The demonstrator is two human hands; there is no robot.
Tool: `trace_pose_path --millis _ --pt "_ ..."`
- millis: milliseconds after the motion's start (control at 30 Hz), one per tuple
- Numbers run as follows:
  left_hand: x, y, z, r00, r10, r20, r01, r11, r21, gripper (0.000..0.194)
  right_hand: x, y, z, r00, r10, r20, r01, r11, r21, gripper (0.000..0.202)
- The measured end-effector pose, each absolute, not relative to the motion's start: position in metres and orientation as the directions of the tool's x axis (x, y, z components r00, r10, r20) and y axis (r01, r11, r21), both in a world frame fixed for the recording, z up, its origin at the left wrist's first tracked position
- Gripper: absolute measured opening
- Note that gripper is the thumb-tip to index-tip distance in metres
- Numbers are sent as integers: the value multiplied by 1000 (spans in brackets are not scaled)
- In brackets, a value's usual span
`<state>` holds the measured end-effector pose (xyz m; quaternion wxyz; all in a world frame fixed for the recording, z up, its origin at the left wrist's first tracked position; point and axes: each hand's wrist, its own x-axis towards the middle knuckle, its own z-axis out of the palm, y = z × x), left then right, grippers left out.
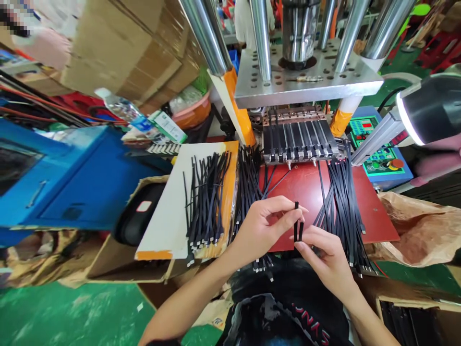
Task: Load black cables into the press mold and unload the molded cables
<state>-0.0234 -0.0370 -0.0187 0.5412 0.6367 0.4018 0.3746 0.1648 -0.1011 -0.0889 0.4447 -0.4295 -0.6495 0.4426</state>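
In front of the red board (298, 187), my left hand (272, 218) pinches a short black flat cable (296, 226) near its top. My right hand (322, 252) is closed on the lower part of the same dark piece, which shows as two narrow strips side by side. Whether these are one looped cable or two, I cannot tell. Beyond my hands sits a metal mould (300, 139) with several black cables laid across it in a row. A bundle of black cables (342, 206) hangs over the board at the right, and another cable bundle (248, 180) lies left of it.
A thick press plate (306, 89) on steel columns stands above the mould. A white board (163, 216) at the left carries more cables (209, 197). At the right are a lamp (428, 110), a control box (382, 154) and brown paper (421, 230).
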Motion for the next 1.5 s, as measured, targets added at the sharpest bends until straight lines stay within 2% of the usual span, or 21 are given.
trace_pose_path --millis 200,367,567,633,700,767,833,900,1000,1100,1167,1233,1300,1400,1500 --pt "-23 -43 -27 420 904 79 51 -110 993 16 164 -93 -88 -158 951 266 158 291 -944 14" --pt "-25 -42 -27 439 893 98 11 -114 993 15 160 -91 -85 -159 962 224 96 240 -966 16" --pt "-14 -34 -15 450 844 292 161 -398 903 15 156 -86 -81 -83 956 281 128 290 -948 19" --pt "-7 -21 -10 446 816 368 217 -498 840 15 154 -86 -85 -77 969 236 144 245 -959 26" --pt "-4 0 -7 380 818 432 273 -545 793 16 153 -86 -89 -144 981 130 159 152 -975 29" --pt "-4 29 -9 264 821 506 355 -570 741 18 156 -84 -88 -300 954 12 176 67 -982 30" --pt "-9 64 -17 191 795 575 456 -591 666 19 164 -71 -76 -448 893 -43 238 73 -969 34" --pt "-15 101 -29 179 781 598 555 -582 594 17 177 -43 -53 -509 860 -28 336 169 -927 38" --pt "-20 152 -47 133 828 544 674 -478 563 13 194 27 -18 -461 884 80 434 303 -848 45" --pt "-20 178 -60 34 874 485 723 -357 592 12 196 105 -6 -419 896 149 388 325 -862 47" --pt "-23 176 -66 -14 863 505 705 -350 617 20 189 148 -13 -405 901 153 340 304 -890 47" --pt "-30 160 -71 66 807 586 667 -473 576 31 181 178 -25 -394 907 149 314 285 -906 47" --pt "-42 140 -73 310 695 648 606 -670 428 36 174 194 -35 -393 907 151 311 285 -907 47" --pt "-58 119 -71 643 514 568 501 -843 196 37 169 202 -43 -395 902 174 339 319 -885 42" --pt "-61 115 -66 738 489 464 509 -856 91 39 168 199 -44 -329 914 236 426 367 -827 35"
